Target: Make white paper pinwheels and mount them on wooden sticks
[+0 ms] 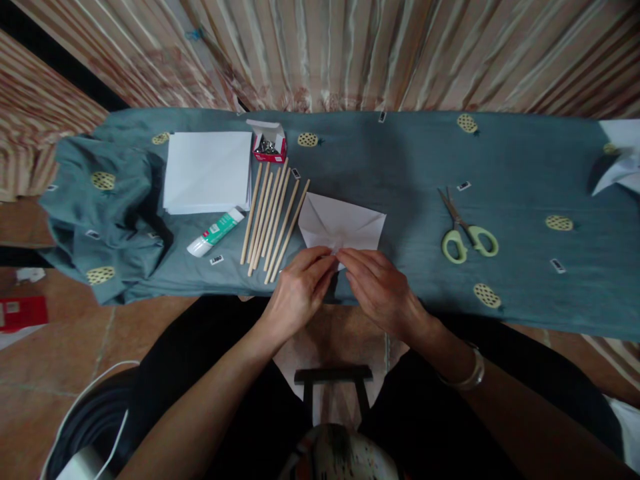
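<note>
A white sheet of paper (345, 217) with crease lines lies near the table's front edge, its near part under my fingers. My left hand (304, 283) pinches the paper's near edge from the left, thumb and fingertips together. From the right, my right hand (377, 283) meets it at the same spot, fingers pressed together on the paper. The fingertips of both hands almost touch, and they hide the part between them. Just left of the paper lie several thin wooden sticks (270, 220), side by side.
A stack of white paper (207, 172), a glue stick (216, 232) and a small open red box of metal pins or clips (269, 143) lie to the left. Green-handled scissors (465, 233) rest on the right. Folded white paper (623, 170) sits at the far right of the cloth-covered table (515, 167).
</note>
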Available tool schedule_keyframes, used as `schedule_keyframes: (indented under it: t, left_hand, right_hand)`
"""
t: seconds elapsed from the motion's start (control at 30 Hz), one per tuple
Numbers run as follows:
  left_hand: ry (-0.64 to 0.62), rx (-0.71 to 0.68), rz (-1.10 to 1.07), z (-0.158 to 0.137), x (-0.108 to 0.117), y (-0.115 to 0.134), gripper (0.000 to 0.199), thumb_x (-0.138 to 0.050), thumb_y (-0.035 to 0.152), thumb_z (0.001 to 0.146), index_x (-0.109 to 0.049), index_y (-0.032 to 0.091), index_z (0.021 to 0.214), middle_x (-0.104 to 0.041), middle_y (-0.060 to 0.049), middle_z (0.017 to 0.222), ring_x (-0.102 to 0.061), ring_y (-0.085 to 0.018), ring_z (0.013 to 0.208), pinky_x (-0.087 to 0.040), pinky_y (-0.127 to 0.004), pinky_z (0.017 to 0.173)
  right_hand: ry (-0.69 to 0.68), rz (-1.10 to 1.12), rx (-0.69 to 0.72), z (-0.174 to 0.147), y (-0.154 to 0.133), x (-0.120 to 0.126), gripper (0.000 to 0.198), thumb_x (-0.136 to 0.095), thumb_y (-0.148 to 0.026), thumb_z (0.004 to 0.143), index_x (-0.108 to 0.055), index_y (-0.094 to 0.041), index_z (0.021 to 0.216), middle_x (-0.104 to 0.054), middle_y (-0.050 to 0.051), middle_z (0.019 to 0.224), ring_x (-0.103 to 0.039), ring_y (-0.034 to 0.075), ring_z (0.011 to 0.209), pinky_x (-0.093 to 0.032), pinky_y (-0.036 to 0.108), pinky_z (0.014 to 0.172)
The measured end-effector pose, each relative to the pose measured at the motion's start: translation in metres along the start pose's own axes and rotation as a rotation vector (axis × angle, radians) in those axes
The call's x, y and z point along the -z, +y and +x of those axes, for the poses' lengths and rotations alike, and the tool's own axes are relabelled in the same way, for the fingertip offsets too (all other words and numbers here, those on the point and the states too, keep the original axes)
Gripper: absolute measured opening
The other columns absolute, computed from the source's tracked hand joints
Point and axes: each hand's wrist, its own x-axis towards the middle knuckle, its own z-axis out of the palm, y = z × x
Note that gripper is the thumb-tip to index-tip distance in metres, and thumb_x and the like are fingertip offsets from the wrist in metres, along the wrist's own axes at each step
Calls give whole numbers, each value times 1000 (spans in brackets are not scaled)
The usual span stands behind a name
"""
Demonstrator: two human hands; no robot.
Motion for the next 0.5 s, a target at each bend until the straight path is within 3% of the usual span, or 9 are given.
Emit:
schedule_keyframes:
  t: [0.1, 0.2, 0.37, 0.5]
  left_hand:
    - [-19, 44, -55, 1, 1, 1, 24, -51, 17, 96, -69, 12, 111, -71, -13, 108, -69, -20, 101, -58, -33, 88]
    - [-41, 96, -136, 2, 4, 4, 21, -55, 17, 95, -71, 15, 108, -72, -10, 102, -68, -19, 98, -57, -33, 87]
    - [-89, 100, -212, 3, 6, 7, 19, -59, 13, 91, -74, 17, 101, -75, -7, 93, -66, -20, 95, -55, -36, 86]
    - [-116, 125, -205, 2, 6, 8, 18, -59, 14, 91, -75, 18, 99, -75, -6, 91, -67, -21, 94, -55, -36, 86]
  right_hand:
    - [6, 25, -23, 1, 0, 0, 43, -41, -9, 96, -50, -13, 138, -69, 16, 125, -64, 26, 118, -55, 45, 99]
    - [60, 107, -148, 2, -1, 1, 42, -45, -16, 96, -50, -19, 138, -69, 13, 124, -66, 25, 115, -57, 44, 96]
    - [112, 338, -448, 5, -2, 5, 46, -58, -27, 92, -50, -24, 137, -76, 4, 103, -73, 19, 88, -60, 36, 83]
    - [109, 375, -503, 7, -1, 5, 41, -59, -25, 90, -55, -22, 131, -77, 0, 91, -73, 16, 83, -59, 31, 81]
